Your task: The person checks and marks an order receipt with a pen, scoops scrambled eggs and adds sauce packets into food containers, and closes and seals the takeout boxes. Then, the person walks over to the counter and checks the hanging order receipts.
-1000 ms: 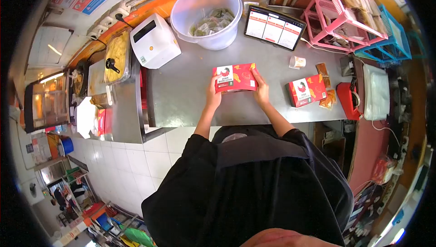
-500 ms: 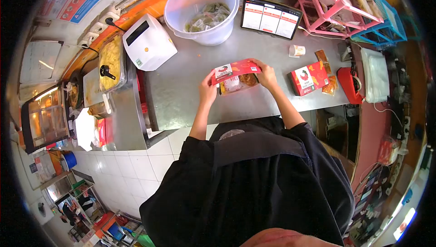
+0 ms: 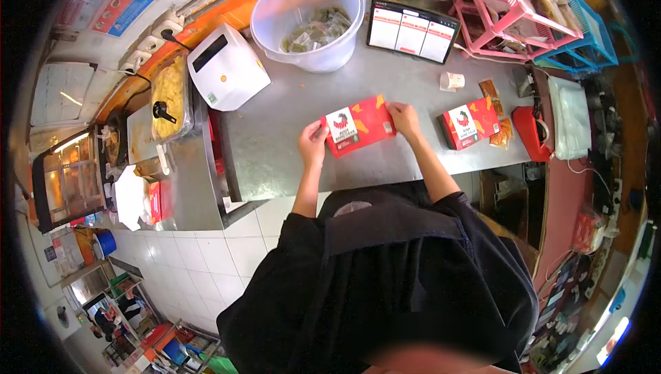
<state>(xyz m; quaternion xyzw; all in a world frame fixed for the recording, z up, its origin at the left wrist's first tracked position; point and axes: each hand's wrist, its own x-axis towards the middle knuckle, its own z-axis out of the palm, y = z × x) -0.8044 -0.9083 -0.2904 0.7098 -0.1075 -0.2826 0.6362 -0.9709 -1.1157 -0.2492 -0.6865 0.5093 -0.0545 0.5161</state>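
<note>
A red food box (image 3: 368, 125) with a white logo panel lies between my hands at the front of the metal counter, its lid down over the contents. My left hand (image 3: 314, 141) grips the box's left edge, thumb and fingers closed on it. At the upper right corner, my right hand (image 3: 403, 119) holds the other end with bent fingers. A second red food box (image 3: 470, 123), closed, stands to the right, apart from both hands. Small sauce packets (image 3: 500, 132) lie beside that second box.
Behind the boxes stand a white printer (image 3: 228, 68), a clear tub (image 3: 265, 30) of small bags and a tablet (image 3: 412, 31). A paper cup (image 3: 452, 81) lies at right. Pink baskets (image 3: 502, 2) rise at the back right; a red tape dispenser (image 3: 529, 133) sits near the edge.
The box's lid has come down over the wrapped rice and fried food that showed inside. Both hands have stayed on the box, the left one slightly lower.
</note>
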